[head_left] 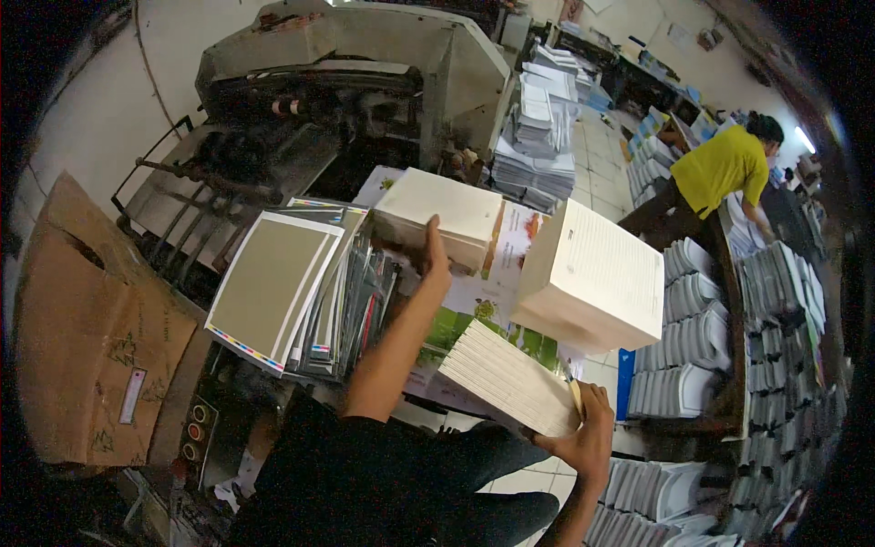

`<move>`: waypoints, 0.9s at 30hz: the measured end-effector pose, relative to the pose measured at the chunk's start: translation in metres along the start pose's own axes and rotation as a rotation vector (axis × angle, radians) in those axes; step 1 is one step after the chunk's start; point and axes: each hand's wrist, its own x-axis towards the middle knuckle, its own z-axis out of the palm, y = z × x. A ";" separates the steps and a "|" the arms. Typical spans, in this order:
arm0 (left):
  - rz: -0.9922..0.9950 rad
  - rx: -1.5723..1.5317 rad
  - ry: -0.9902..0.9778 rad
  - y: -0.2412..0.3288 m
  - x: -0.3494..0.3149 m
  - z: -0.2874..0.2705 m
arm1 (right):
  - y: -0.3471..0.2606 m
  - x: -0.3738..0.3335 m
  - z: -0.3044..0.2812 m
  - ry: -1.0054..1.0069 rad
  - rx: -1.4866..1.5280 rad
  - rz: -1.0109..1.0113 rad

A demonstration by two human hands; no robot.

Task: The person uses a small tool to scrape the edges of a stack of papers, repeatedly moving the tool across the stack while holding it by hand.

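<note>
A stack of cream booklets (pixel 510 378) lies at the near edge of the table, its layered edges facing up. My right hand (pixel 588 433) grips its right end, thumb below and fingers over the end. My left hand (pixel 436 255) rests with fingers stretched against the near side of a second cream paper stack (pixel 447 208) farther back. A taller block of lined cream pages (pixel 597 273) stands to the right of both. Printed sheets (pixel 483 296) with green and orange pictures lie beneath the stacks.
Left of my arm is a pile of printed sheets and dark plates (pixel 273 283). A cardboard box (pixel 100 337) stands far left, a large grey machine (pixel 346 82) behind. Paper stacks (pixel 538 137) and booklet racks (pixel 688 328) fill the right, where a person in yellow (pixel 725 169) bends over.
</note>
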 end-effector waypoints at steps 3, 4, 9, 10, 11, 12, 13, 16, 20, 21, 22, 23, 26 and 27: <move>0.064 -0.022 0.114 -0.005 0.064 -0.010 | -0.006 0.001 -0.005 -0.030 -0.028 0.039; 0.087 -0.012 0.175 0.003 0.091 -0.025 | -0.011 0.005 -0.002 -0.060 -0.025 0.046; 0.136 -0.364 -0.017 0.025 0.123 -0.020 | 0.002 -0.004 0.001 -0.015 0.007 -0.019; 0.171 -0.295 0.019 0.027 0.116 -0.018 | 0.002 -0.006 0.001 -0.007 0.021 -0.035; 0.211 -0.225 0.066 0.031 0.109 -0.022 | -0.002 -0.005 0.002 0.027 -0.019 -0.073; 0.257 -0.155 0.116 0.040 0.104 -0.028 | -0.011 0.003 0.007 0.004 -0.001 -0.111; 0.315 -0.084 0.184 0.060 0.095 -0.047 | -0.025 0.012 0.013 0.015 0.134 -0.156; 0.319 0.119 -0.061 0.034 -0.028 0.029 | -0.012 -0.007 0.000 0.090 0.125 -0.052; 0.853 0.264 -0.375 0.130 -0.241 0.038 | -0.018 -0.012 0.008 0.041 0.099 -0.097; 0.993 0.336 -0.425 0.155 -0.273 0.032 | -0.019 -0.016 0.014 0.100 0.177 -0.006; 1.209 0.508 -0.357 0.178 -0.283 0.013 | -0.025 -0.022 0.017 0.158 0.258 0.077; 1.282 0.556 -0.289 0.204 -0.289 -0.003 | -0.032 -0.028 0.019 0.241 0.204 0.066; 1.434 0.626 0.047 0.261 -0.280 -0.061 | -0.039 -0.034 0.000 0.034 0.565 0.488; 1.352 0.675 0.221 0.272 -0.279 -0.076 | -0.052 -0.043 0.004 0.182 0.847 0.708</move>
